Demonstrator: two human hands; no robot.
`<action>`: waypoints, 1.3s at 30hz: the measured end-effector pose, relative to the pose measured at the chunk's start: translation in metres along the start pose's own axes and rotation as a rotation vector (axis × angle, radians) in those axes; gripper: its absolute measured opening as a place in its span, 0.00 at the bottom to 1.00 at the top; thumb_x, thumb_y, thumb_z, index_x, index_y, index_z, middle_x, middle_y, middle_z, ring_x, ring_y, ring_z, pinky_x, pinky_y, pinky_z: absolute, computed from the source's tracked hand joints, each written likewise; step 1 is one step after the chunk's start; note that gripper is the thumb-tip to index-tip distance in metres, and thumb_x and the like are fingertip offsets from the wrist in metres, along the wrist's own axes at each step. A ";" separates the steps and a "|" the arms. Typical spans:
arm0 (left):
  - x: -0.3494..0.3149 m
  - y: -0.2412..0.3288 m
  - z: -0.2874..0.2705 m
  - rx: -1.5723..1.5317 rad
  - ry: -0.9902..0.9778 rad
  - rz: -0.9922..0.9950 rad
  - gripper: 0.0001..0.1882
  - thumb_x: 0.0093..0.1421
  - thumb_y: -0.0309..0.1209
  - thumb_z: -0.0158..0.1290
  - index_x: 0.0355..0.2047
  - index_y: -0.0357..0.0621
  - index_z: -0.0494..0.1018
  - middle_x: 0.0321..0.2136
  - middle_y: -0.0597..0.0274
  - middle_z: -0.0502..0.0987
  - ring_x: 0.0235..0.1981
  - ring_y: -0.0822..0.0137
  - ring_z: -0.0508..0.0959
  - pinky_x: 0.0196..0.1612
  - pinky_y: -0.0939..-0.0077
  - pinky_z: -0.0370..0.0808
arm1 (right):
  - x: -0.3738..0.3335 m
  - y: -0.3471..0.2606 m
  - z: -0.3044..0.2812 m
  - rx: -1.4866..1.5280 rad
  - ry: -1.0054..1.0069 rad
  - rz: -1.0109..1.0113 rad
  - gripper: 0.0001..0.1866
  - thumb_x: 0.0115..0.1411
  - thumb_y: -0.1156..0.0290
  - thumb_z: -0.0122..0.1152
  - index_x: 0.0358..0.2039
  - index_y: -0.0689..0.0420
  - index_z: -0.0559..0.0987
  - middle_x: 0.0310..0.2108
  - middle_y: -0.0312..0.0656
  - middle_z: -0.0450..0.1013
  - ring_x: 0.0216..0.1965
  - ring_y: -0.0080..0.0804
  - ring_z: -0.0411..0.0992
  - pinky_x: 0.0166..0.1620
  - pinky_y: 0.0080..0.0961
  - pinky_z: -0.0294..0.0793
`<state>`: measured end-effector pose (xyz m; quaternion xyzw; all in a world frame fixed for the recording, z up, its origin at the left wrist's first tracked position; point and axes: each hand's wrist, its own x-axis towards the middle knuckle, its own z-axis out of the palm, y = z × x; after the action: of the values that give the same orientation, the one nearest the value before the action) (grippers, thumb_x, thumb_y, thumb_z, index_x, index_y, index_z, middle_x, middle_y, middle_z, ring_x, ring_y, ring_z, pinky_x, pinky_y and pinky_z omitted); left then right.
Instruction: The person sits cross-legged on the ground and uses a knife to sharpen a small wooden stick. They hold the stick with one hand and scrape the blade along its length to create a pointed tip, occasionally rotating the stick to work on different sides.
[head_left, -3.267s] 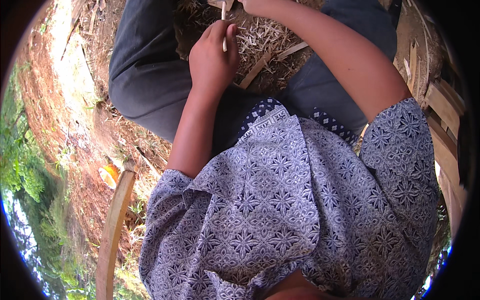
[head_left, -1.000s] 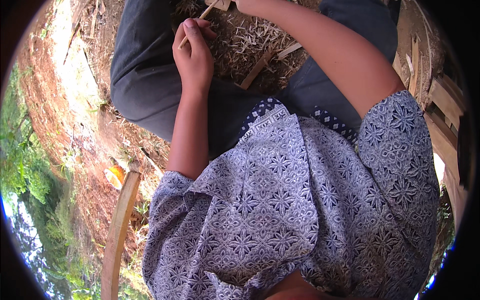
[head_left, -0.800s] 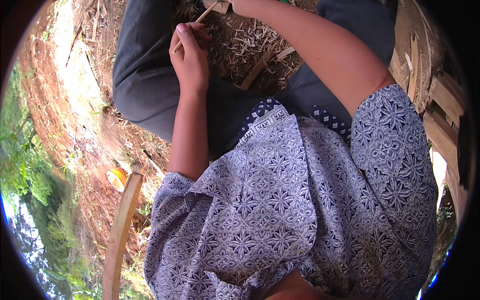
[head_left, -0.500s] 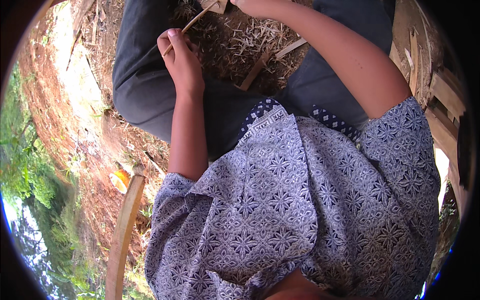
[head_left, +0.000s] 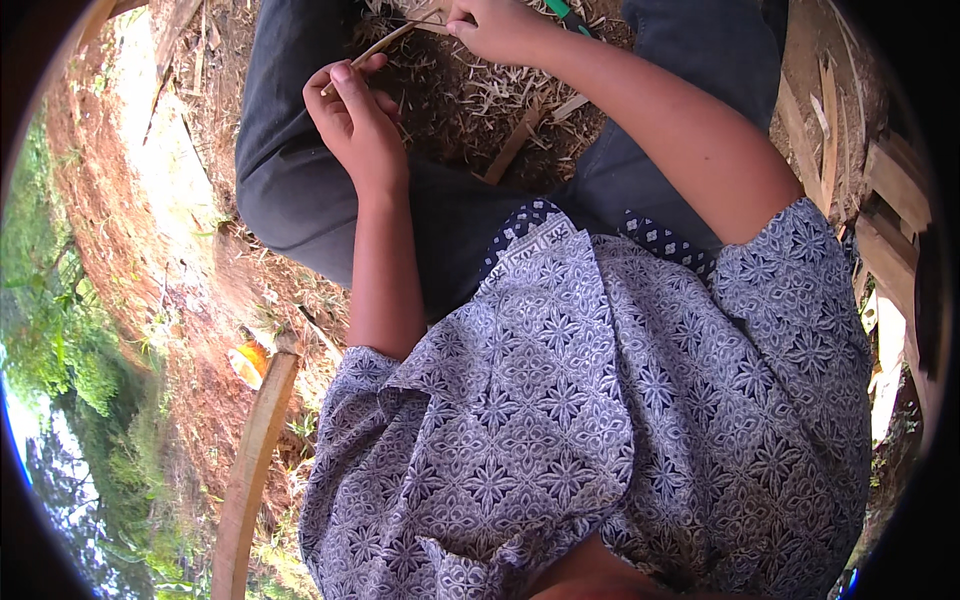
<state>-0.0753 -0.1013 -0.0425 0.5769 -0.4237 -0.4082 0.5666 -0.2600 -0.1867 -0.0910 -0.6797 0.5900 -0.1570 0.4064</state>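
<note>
A thin, pale wooden stick [head_left: 385, 44] slants from my left hand up toward the top edge. My left hand [head_left: 355, 105] is closed around its near end, thumb pressed along it, with some fingers curled out of sight. At the stick's far end is my right hand [head_left: 500, 32], fingers bent in a pinch on it; the fingertips are partly cut off and hard to make out. A tool handle in green and black [head_left: 570, 15] shows just beyond my right wrist, apart from the fingers.
Wood shavings [head_left: 490, 95] and a flat wood strip [head_left: 515, 143] lie on the soil between my legs in dark trousers [head_left: 290, 190]. A curved wooden beam [head_left: 255, 465] stands at left, near an orange object [head_left: 247, 364]. Split wood pieces [head_left: 895, 185] are stacked at right.
My right hand has come down and left, into fuller view at the stick's far end. The green and black handle has come into sight. My left hand has tilted slightly leftward, still holding the stick.
</note>
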 end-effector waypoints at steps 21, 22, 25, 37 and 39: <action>-0.007 0.007 -0.009 0.142 -0.277 0.162 0.23 0.79 0.47 0.34 0.45 0.40 0.70 0.28 0.65 0.72 0.25 0.75 0.71 0.30 0.80 0.68 | -0.016 -0.037 -0.033 -0.135 -0.051 -0.193 0.11 0.64 0.64 0.57 0.41 0.56 0.81 0.33 0.55 0.81 0.38 0.55 0.80 0.42 0.49 0.77; -0.009 0.008 -0.008 0.155 -0.291 0.154 0.22 0.79 0.47 0.36 0.44 0.41 0.70 0.25 0.67 0.70 0.24 0.76 0.70 0.30 0.81 0.67 | -0.024 -0.042 -0.038 -0.135 -0.049 -0.228 0.11 0.64 0.64 0.57 0.41 0.56 0.81 0.33 0.55 0.81 0.37 0.56 0.80 0.42 0.49 0.77; -0.011 0.002 -0.004 0.228 -0.349 0.177 0.21 0.79 0.45 0.37 0.43 0.41 0.70 0.25 0.67 0.69 0.24 0.77 0.69 0.30 0.81 0.67 | -0.043 -0.057 -0.054 -0.121 -0.066 -0.251 0.11 0.65 0.65 0.56 0.41 0.56 0.80 0.32 0.55 0.80 0.36 0.56 0.80 0.40 0.49 0.77; -0.021 0.014 0.017 0.422 -0.454 0.420 0.09 0.72 0.28 0.45 0.40 0.39 0.74 0.31 0.51 0.72 0.30 0.50 0.74 0.35 0.59 0.72 | -0.034 -0.033 -0.048 -0.159 -0.068 -0.101 0.10 0.65 0.63 0.56 0.40 0.55 0.80 0.35 0.53 0.80 0.39 0.53 0.79 0.42 0.47 0.76; -0.021 0.015 0.018 0.424 -0.469 0.437 0.08 0.72 0.28 0.46 0.40 0.40 0.75 0.31 0.51 0.71 0.30 0.49 0.74 0.35 0.59 0.72 | -0.026 -0.017 -0.040 -0.167 -0.033 -0.078 0.10 0.65 0.63 0.57 0.40 0.55 0.80 0.34 0.53 0.80 0.39 0.53 0.79 0.42 0.47 0.76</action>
<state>-0.0994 -0.0865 -0.0285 0.4685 -0.7298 -0.3017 0.3961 -0.2825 -0.1780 -0.0465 -0.7361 0.5673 -0.1118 0.3518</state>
